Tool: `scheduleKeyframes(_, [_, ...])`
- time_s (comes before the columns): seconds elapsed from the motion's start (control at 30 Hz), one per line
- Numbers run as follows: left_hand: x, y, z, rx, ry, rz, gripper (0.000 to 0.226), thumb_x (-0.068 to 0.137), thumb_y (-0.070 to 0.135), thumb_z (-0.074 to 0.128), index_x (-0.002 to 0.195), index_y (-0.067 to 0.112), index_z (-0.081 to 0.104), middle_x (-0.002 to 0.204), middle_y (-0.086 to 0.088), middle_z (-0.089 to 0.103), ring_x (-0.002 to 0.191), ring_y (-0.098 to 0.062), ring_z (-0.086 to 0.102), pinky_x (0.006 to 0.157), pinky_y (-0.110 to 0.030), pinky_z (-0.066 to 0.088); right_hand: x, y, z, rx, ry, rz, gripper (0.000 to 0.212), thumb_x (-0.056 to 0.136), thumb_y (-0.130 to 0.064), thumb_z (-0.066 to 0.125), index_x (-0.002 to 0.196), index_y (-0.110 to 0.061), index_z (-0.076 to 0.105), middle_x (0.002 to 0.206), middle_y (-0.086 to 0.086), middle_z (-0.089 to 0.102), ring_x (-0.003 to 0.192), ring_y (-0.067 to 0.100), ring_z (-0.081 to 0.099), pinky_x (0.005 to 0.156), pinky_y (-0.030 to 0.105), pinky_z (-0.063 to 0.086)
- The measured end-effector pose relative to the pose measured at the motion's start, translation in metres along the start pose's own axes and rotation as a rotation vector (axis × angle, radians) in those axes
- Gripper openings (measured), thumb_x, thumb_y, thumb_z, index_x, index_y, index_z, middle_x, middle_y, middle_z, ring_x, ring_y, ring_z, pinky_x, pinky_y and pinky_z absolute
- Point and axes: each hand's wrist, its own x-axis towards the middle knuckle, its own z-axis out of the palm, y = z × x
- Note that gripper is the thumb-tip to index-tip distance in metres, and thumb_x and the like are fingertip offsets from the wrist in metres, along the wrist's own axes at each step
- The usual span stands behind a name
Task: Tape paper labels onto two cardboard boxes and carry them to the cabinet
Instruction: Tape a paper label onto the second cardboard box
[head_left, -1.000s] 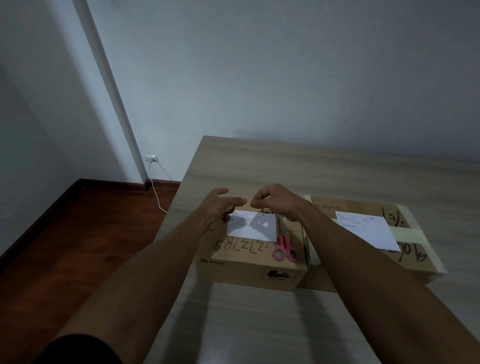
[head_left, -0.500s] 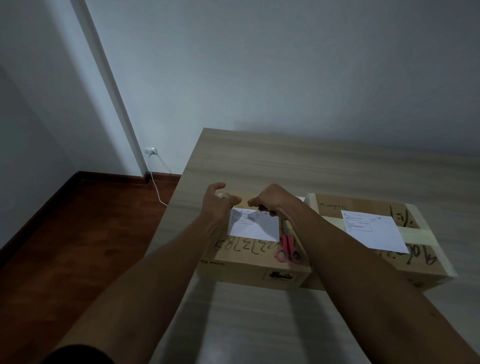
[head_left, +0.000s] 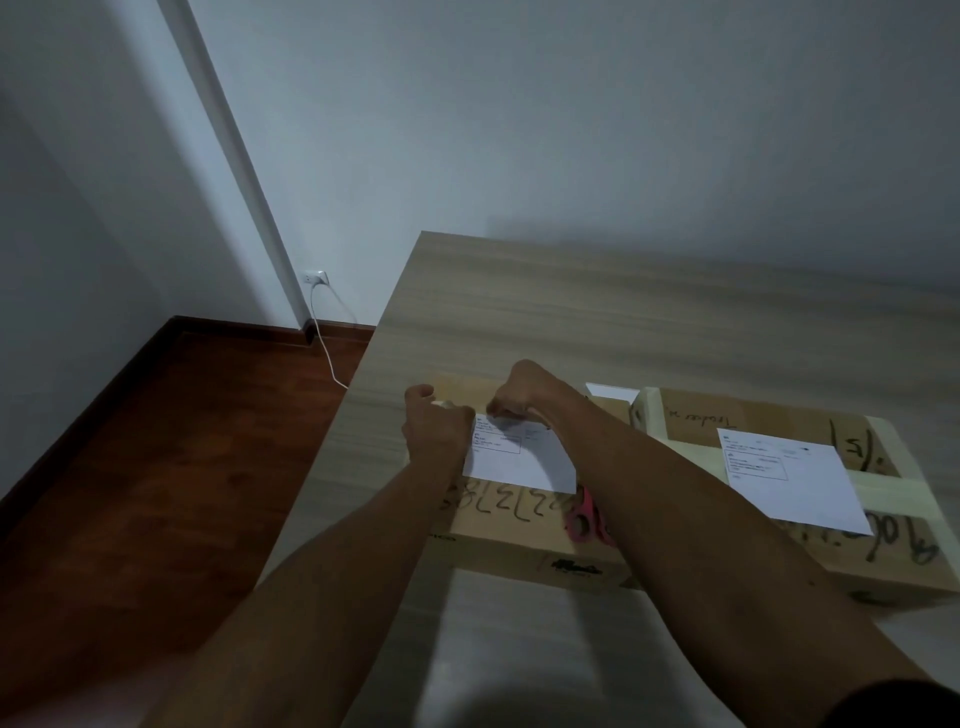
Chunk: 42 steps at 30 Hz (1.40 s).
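Over the left box (head_left: 524, 525) — both hands lowered onto label (head_left: 519, 460); left hand (head_left: 436, 431) and right hand (head_left: 519, 395) pinching tape, about to stick.

Premises present as a sparsely furnished room of a home or small office, not a workshop or shop. Evidence: plain painted walls (head_left: 519, 130), dark red-brown wood flooring (head_left: 156, 493) edged with matching skirting board (head_left: 249, 330), and a white wall socket (head_left: 316, 277) with a white cable (head_left: 324, 343) plugged in and trailing to the floor. A light wood-grain table (head_left: 571, 322) stands against the wall, carrying two cardboard boxes (head_left: 524, 540) with paper labels (head_left: 519, 462) and pink-handled scissors (head_left: 584, 522), consistent with parcel packing.
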Motion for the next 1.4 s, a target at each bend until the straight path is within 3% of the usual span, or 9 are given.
scheduleKeyframes(0.33, [0.007, -0.004, 0.01, 0.133, 0.043, -0.01, 0.06, 0.077, 0.02, 0.075, 0.129, 0.025, 0.048, 0.081, 0.009, 0.045, 0.083, -0.023, 0.058, 0.072, -0.032, 0.046, 0.018, -0.001, 0.006, -0.018, 0.005, -0.003, 0.057, 0.079, -0.011, 0.08, 0.049, -0.014, 0.032, 0.049, 0.003, 0.024, 0.041, 0.018, 0.028, 0.045, 0.026, 0.025])
scheduleKeyframes(0.53, [0.002, -0.002, 0.009, 0.163, 0.043, 0.004, 0.061, 0.08, 0.018, 0.073, 0.133, 0.023, 0.045, 0.091, 0.001, 0.052, 0.084, -0.024, 0.059, 0.072, -0.035, 0.05, 0.021, -0.003, 0.009, -0.023, 0.02, 0.013, 0.051, 0.074, -0.012, 0.084, 0.048, -0.013, 0.04, 0.05, 0.004, 0.034, 0.043, 0.018, 0.037, 0.049, 0.027, 0.032])
scheduleKeyframes(0.73, [-0.004, 0.002, 0.009, 0.214, 0.036, 0.01, 0.063, 0.08, 0.018, 0.072, 0.136, 0.022, 0.043, 0.104, -0.007, 0.059, 0.092, -0.029, 0.063, 0.084, -0.043, 0.057, 0.021, -0.004, 0.011, -0.035, 0.033, 0.031, 0.051, 0.073, -0.012, 0.085, 0.046, -0.013, 0.042, 0.049, 0.004, 0.035, 0.042, 0.019, 0.039, 0.048, 0.026, 0.033])
scheduleKeyframes(1.0, [-0.006, 0.005, 0.008, 0.312, 0.024, 0.043, 0.065, 0.084, 0.018, 0.07, 0.14, 0.023, 0.038, 0.102, -0.002, 0.052, 0.089, -0.027, 0.061, 0.078, -0.041, 0.054, 0.021, -0.007, 0.018, 0.012, 0.074, 0.082, 0.039, 0.07, -0.017, 0.091, 0.059, -0.007, 0.054, 0.063, 0.008, 0.055, 0.054, 0.019, 0.053, 0.057, 0.029, 0.043])
scheduleKeyframes(1.17, [-0.003, 0.007, 0.007, 0.295, 0.037, 0.042, 0.067, 0.085, 0.015, 0.07, 0.143, 0.018, 0.036, 0.096, 0.0, 0.05, 0.084, -0.024, 0.058, 0.074, -0.038, 0.051, 0.02, 0.005, 0.014, 0.047, 0.106, 0.125, 0.055, 0.063, -0.04, 0.097, 0.07, -0.008, 0.053, 0.08, 0.009, 0.062, 0.082, 0.029, 0.065, 0.07, 0.032, 0.049])
scheduleKeyframes(1.23, [-0.001, 0.01, 0.006, 0.274, 0.036, 0.026, 0.068, 0.086, 0.013, 0.071, 0.143, 0.016, 0.034, 0.093, -0.002, 0.053, 0.084, -0.025, 0.06, 0.076, -0.04, 0.055, 0.019, 0.009, 0.012, 0.069, 0.1, 0.131, 0.057, 0.061, -0.043, 0.097, 0.073, -0.009, 0.053, 0.08, 0.007, 0.061, 0.081, 0.027, 0.065, 0.068, 0.031, 0.047])
scheduleKeyframes(1.33, [0.002, 0.013, 0.005, 0.268, 0.038, -0.006, 0.071, 0.085, 0.013, 0.072, 0.144, 0.018, 0.031, 0.099, -0.009, 0.061, 0.087, -0.029, 0.064, 0.082, -0.045, 0.059, 0.017, 0.01, 0.012, 0.093, 0.098, 0.136, 0.059, 0.061, -0.045, 0.097, 0.072, -0.009, 0.051, 0.07, 0.004, 0.056, 0.065, 0.018, 0.057, 0.059, 0.028, 0.044])
scheduleKeyframes(1.4, [0.004, 0.011, 0.006, 0.252, 0.041, -0.007, 0.078, 0.082, 0.013, 0.073, 0.146, 0.019, 0.028, 0.093, -0.006, 0.063, 0.078, -0.023, 0.062, 0.076, -0.041, 0.058, 0.017, 0.011, 0.012, 0.102, 0.096, 0.133, 0.059, 0.062, -0.045, 0.096, 0.069, -0.009, 0.05, 0.066, 0.003, 0.054, 0.057, 0.015, 0.052, 0.049, 0.027, 0.037])
